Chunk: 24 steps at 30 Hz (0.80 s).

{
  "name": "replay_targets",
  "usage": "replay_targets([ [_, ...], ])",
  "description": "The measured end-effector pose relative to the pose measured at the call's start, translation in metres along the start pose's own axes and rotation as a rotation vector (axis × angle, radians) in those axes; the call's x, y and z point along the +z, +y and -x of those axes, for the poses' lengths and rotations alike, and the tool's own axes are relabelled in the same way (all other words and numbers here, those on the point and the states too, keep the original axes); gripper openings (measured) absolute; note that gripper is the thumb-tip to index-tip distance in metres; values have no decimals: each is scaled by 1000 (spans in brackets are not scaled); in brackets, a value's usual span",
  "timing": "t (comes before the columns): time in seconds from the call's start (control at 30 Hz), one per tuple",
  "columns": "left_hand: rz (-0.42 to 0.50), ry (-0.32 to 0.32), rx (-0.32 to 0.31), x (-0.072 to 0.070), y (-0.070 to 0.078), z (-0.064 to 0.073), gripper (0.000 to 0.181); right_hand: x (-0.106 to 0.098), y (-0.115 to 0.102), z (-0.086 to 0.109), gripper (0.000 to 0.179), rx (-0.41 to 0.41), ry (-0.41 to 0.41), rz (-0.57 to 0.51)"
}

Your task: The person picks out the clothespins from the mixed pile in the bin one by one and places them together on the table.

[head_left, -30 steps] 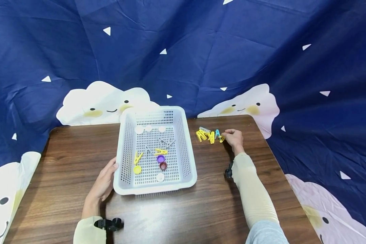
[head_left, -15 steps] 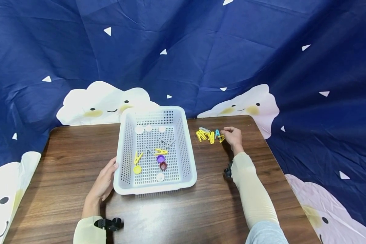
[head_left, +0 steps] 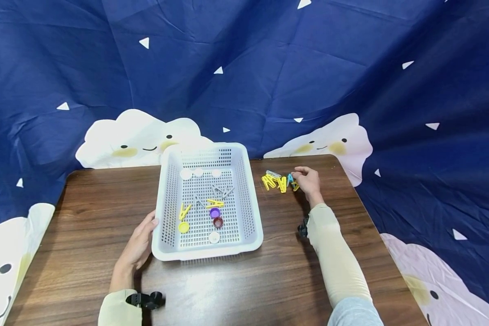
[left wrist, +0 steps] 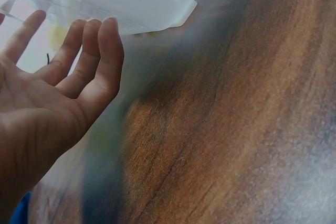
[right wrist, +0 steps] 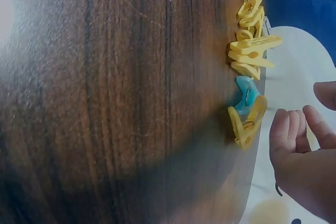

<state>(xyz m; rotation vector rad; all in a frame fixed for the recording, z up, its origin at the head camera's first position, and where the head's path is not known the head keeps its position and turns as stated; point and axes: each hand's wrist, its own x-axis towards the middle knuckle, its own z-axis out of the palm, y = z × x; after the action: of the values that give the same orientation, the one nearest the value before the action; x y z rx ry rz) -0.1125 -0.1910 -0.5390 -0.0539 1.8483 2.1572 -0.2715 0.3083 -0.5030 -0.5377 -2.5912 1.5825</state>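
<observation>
In the head view, my left hand (head_left: 139, 240) rests at the left rim of a white plastic basket (head_left: 208, 256). The left wrist view shows its fingers (left wrist: 107, 51) loosely bent against the basket's outer side. My right hand (head_left: 309, 182) hovers by a small group of clothespins on the table's far right. In the right wrist view, its thumb and fingers stand apart, with nothing between them. Nearest to it are a yellow clothespin (right wrist: 247, 124) and a light blue clothespin (right wrist: 245, 90), which overlap. More yellow clothespins (head_left: 283, 184) and a grey clothespin (head_left: 273, 173) lie just left.
Inside the basket are white caps (head_left: 214, 237), a yellow cap (head_left: 183, 227), a purple cap (head_left: 214, 213), a dark red cap (head_left: 218, 222), yellow clothespins (head_left: 215, 203) and grey clothespins (head_left: 228, 192). A blue cloth (head_left: 244, 68) hangs behind the wooden table (head_left: 212, 294).
My right hand has shifted slightly left and away from me, from the yellow clothespin toward the light blue one. My left hand and the basket stay put.
</observation>
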Motion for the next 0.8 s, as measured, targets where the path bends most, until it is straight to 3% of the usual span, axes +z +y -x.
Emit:
replay_targets([
  [0.8,-5,4,31,0,-1,0,62,17,-33,10,35,-128,-41,-67],
])
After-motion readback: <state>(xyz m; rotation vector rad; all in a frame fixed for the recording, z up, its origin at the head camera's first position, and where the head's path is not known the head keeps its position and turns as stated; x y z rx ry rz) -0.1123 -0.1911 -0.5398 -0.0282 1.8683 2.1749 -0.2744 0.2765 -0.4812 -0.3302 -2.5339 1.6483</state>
